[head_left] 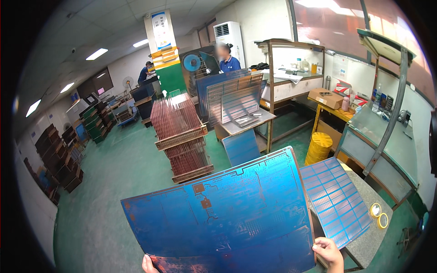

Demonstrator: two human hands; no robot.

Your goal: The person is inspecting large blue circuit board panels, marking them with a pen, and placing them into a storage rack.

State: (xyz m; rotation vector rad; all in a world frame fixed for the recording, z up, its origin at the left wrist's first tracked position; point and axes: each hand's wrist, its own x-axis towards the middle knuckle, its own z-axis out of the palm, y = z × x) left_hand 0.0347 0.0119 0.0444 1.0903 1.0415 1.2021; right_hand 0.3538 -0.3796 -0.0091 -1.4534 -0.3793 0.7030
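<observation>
Before me a large blue circuit board panel with copper-coloured traces is held up, tilted. My left hand grips its lower left corner; only some fingers show. At the lower right edge my right hand pinches the panel between thumb and fingers. Just beyond that hand, a second blue panel with a grid of pale rectangles lies on a grey speckled table. Two rolls of yellow tape sit on that table near its right edge.
Racks of upright reddish panels stand ahead on the green floor. Beyond them, a small table has panels leaning on it. A yellow drum and a glass-topped workbench are at right. A co-worker in blue stands behind the panels.
</observation>
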